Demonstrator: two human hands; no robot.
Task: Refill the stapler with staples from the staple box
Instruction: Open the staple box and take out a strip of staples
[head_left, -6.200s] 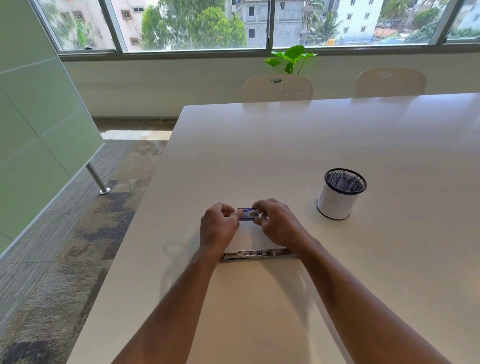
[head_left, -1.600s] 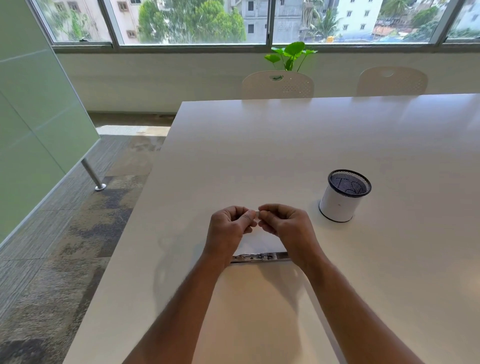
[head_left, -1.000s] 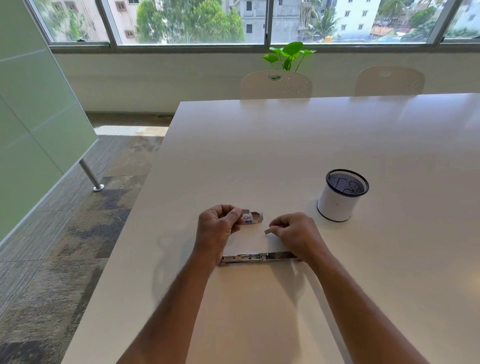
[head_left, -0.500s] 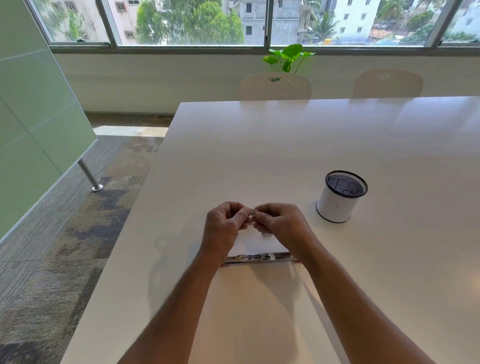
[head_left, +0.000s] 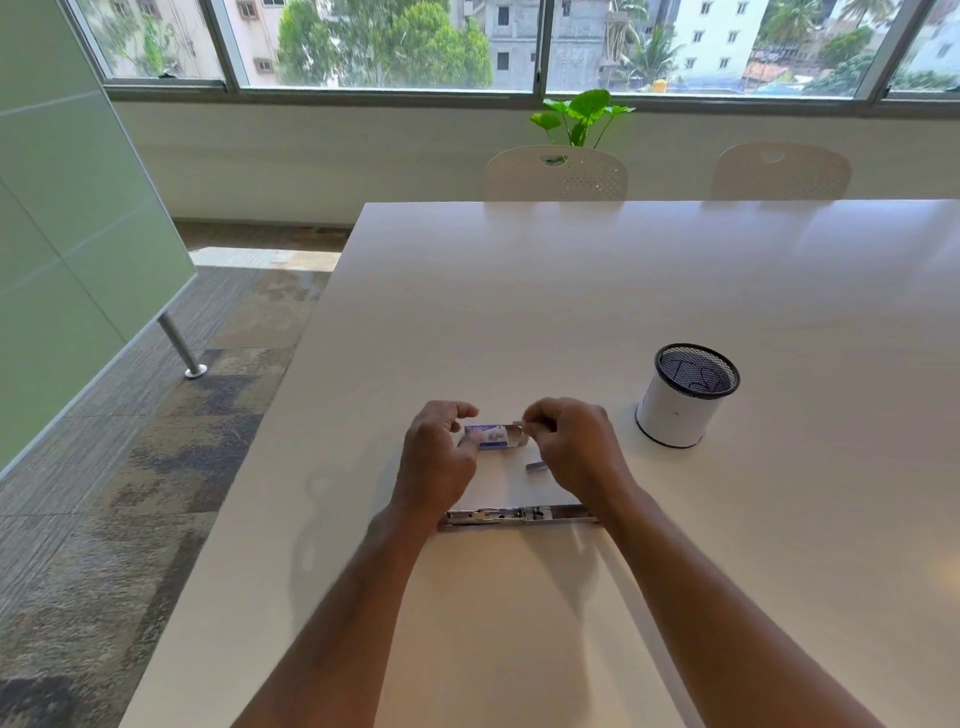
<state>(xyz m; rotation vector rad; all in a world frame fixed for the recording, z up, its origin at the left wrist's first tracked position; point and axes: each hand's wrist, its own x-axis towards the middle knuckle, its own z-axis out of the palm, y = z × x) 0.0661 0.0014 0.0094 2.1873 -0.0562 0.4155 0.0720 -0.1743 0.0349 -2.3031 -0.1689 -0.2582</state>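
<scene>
A small blue and white staple box (head_left: 492, 436) is held just above the white table (head_left: 571, 291) by my left hand (head_left: 439, 457), thumb and fingers on its left end. My right hand (head_left: 571, 447) pinches the open flap at the box's right end. A short grey strip of staples (head_left: 536, 466) lies on the table under my right hand. The metal stapler (head_left: 519, 516) lies opened flat, long side left to right, just in front of my wrists.
A white cup with a black mesh rim (head_left: 683, 402) stands to the right of my hands. Two white chairs (head_left: 557, 174) are at the table's far edge, with a green plant (head_left: 582, 114) behind. The table's left edge drops to carpet.
My hands were pressed together half a second ago; they have drawn apart, and the box and a staple strip on the table now show.
</scene>
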